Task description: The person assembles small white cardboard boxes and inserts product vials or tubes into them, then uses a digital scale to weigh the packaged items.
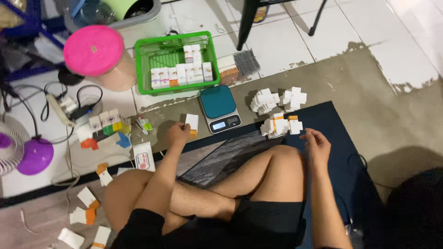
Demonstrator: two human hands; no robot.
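- Far off to the left of my left hand [176, 135], a pink-lidded jar [94, 50] stands on the floor beside a white power strip [60, 109] with its cables.
- Closer on that side lies a jumble of small coloured boxes [104, 129], and flattened white-and-orange cartons [87, 207] are scattered by my knee.
- My left-hand fingers pinch a small box [192, 124] just beyond my knuckles. It is white, with an orange band along its lower end, and it stands upright against the floor.
- Straight ahead of that hand sits a green basket [145, 64] with rows of the same white boxes, some with orange ends, lined up inside.
- Just right of the held box is a kitchen scale [219, 108], teal on top with a lit display.
- Between my two hands, nearer the right one, three heaps of folded white cartons [279, 110] rest at the edge of a dark blue mat [332, 120].
- My right hand [316, 145] hovers over the mat just right of the nearest heap, its fingers loosely curled and spread, pinching nothing that I can make out.
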